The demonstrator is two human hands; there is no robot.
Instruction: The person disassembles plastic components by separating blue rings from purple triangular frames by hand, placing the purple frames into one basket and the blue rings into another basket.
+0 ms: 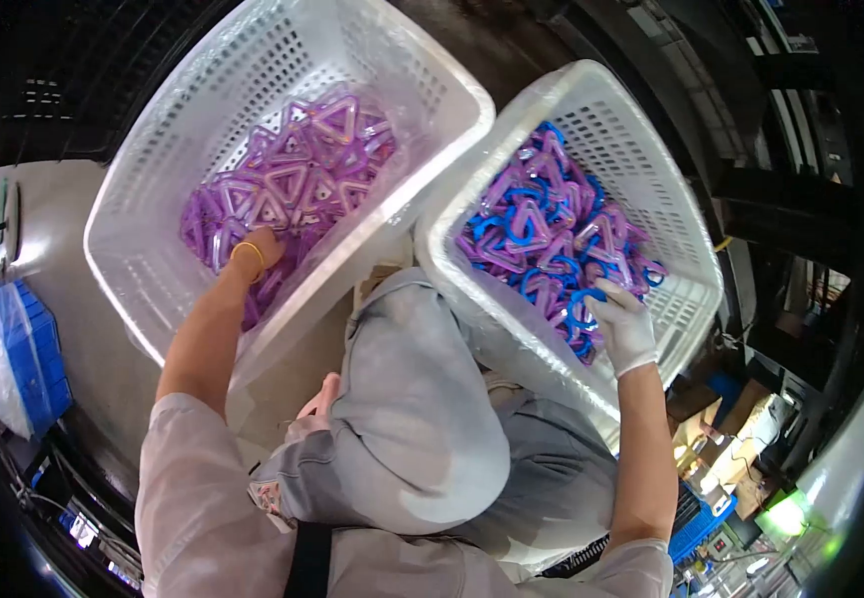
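Observation:
My left hand (265,245), bare and with a yellow band at the wrist, reaches into the left white basket (113,234). It is down among purple see-through triangular pieces (288,181), and its fingers are hidden from me. In the right white basket (673,214) lie more purple triangular pieces (529,227), mixed with blue curved pieces (520,231). My right hand (623,317), in a white glove, is at the near right side of that pile. Its fingers are closed on a blue curved piece (579,307).
Clear plastic film lines both baskets, which stand side by side before my knees (422,419). At the far left, a blue crate (33,349) with plastic film sits on the floor. Cardboard boxes (741,439) and dark shelving lie off to the right.

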